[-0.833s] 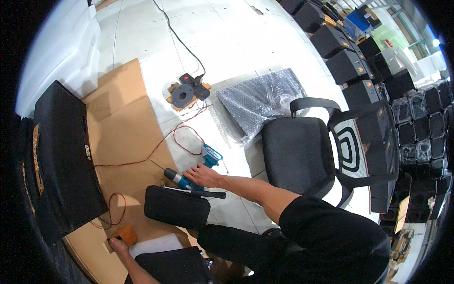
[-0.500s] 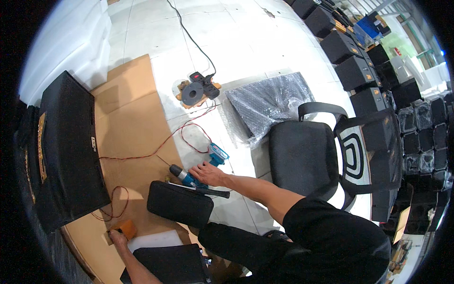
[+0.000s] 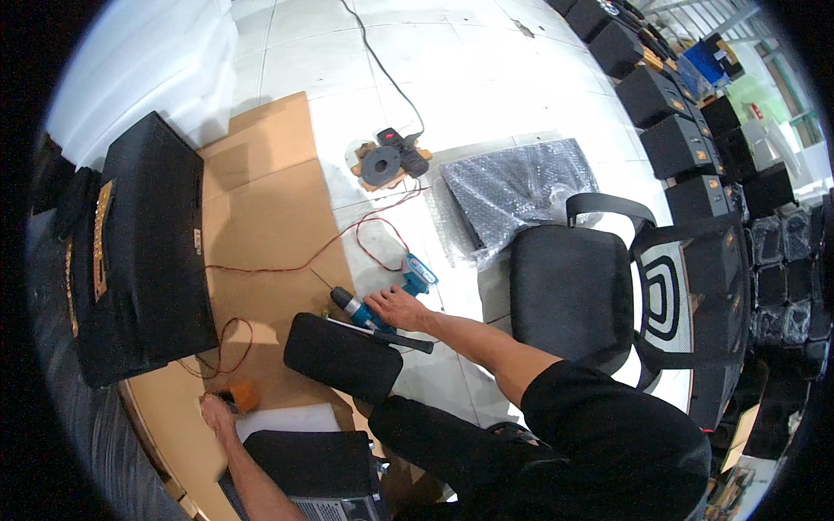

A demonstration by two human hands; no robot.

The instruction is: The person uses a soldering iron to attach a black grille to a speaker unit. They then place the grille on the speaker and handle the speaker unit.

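Note:
My right hand (image 3: 397, 308) is closed over a teal and black cordless drill (image 3: 356, 310), which lies on its side with a long thin bit pointing to the upper left. Just above that hand is a second teal tool or battery adapter (image 3: 420, 273) joined to a red-black wire (image 3: 287, 267). At the lower left my left hand (image 3: 215, 412) has its fingers bunched beside a small orange container (image 3: 247, 397) with a dark opening. What those fingers hold, if anything, is hidden. A black padded case (image 3: 343, 360) lies between my hands, with a dark-handled tool (image 3: 408, 340) along its upper edge.
A large black cabinet (image 3: 156, 252) stands on cardboard (image 3: 261, 208) to the left. A black box with a metal panel (image 3: 334, 508) is near me. Bubble-wrapped panel (image 3: 521, 191), office chair (image 3: 569, 291) and power strip (image 3: 404, 152) are to the right and ahead. Black boxes (image 3: 673, 148) line the right.
The whole view has shifted, so things sit further right and higher. My left hand has drawn slightly left of the orange container. My right hand stays on the drill.

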